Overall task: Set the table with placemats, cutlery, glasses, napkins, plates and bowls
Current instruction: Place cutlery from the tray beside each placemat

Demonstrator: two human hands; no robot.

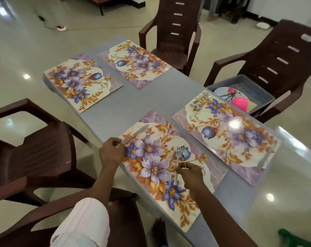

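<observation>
Steel knife (133,136) gripped by left hand (111,151), fork (178,153) pinched by right hand (189,173) over near placemat (186,211) (mats laid, crockery pending).

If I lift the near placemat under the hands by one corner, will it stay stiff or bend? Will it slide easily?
The placemat probably flexes slightly rather than flops: it looks thin, yet lies flat with crisp edges. It likely slides easily, since its face looks glossy and the table is smooth. Being thin, it is probably light.

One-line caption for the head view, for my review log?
Left hand holds a knife at the edge of the near placemat; right hand holds a fork and spoon over it.
</observation>
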